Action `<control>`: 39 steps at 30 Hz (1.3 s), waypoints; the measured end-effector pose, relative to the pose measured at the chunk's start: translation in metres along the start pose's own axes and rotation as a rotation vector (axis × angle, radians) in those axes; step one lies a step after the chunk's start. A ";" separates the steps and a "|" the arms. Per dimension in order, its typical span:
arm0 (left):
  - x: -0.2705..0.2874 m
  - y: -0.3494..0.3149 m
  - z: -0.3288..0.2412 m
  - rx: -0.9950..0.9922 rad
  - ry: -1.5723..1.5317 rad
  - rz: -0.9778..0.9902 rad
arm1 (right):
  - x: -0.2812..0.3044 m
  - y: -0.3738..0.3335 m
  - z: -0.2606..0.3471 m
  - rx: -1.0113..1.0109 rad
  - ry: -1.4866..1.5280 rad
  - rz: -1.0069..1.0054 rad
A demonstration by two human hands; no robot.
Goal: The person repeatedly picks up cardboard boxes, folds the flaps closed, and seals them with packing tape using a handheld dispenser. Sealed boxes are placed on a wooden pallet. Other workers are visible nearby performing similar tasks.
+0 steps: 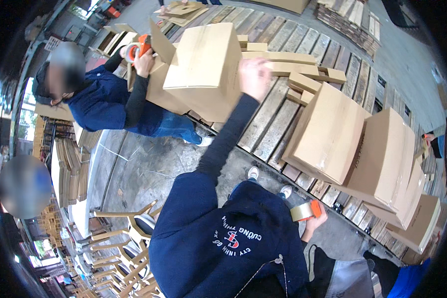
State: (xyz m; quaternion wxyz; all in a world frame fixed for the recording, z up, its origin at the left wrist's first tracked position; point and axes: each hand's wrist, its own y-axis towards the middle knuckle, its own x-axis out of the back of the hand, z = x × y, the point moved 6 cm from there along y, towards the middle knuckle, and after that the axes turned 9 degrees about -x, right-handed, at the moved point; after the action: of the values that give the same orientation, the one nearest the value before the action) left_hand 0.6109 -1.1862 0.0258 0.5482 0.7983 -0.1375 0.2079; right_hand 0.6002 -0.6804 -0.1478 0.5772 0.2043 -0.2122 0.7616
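My left hand (256,78) reaches forward beside the right side of a closed cardboard box (201,62). Motion smears its fingers, so whether they touch the box is unclear. Low at my right side, my right hand (317,222) grips an orange tape dispenser (310,210) with a roll of tape on it. Past the closed box, at the left, a co-worker in navy holds another orange tape dispenser (143,47) over a box with raised flaps (161,42).
The boxes rest on a slatted roller conveyor (270,126). Narrow cardboard pieces (293,64) lie on it, and taped boxes (328,134) line up to the right. Flattened cartons (69,171) and wooden chair frames (126,248) stand at the left.
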 end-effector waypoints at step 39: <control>-0.026 -0.511 0.037 0.932 -0.144 1.504 | -0.099 -0.053 -0.237 -1.126 0.896 0.095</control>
State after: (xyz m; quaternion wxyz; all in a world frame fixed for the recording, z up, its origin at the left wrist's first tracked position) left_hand 0.8233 -1.0365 -0.4164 -0.1243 0.6499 -0.5612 0.4972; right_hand 0.6609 -0.6132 -0.3943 0.5925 -0.4660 -0.3241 0.5716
